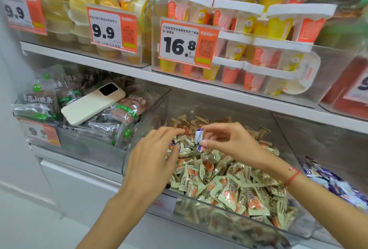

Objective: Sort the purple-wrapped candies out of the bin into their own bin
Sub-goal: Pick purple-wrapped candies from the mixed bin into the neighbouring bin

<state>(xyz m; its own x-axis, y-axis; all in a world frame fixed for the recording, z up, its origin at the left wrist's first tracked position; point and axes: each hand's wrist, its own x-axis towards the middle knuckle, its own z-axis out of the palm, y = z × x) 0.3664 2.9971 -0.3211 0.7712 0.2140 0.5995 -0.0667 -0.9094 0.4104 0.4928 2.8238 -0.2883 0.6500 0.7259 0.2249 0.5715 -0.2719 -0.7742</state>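
Pinching a purple-wrapped candy (199,138), the right hand (229,141) needed to carry it to the purple bin (336,187), while the left hand (153,161) pressed spread fingers on the mixed bin (219,215).

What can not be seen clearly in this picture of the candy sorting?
Head view only:
- Any more purple candies in the mixed bin: buried under green wrappers or covered by the left hand.
- Purple candy bin: cut off by the right edge.
- Print on the purple-wrapped candy pinched by the right hand: too small.
- Price tag at lower left: blurred.
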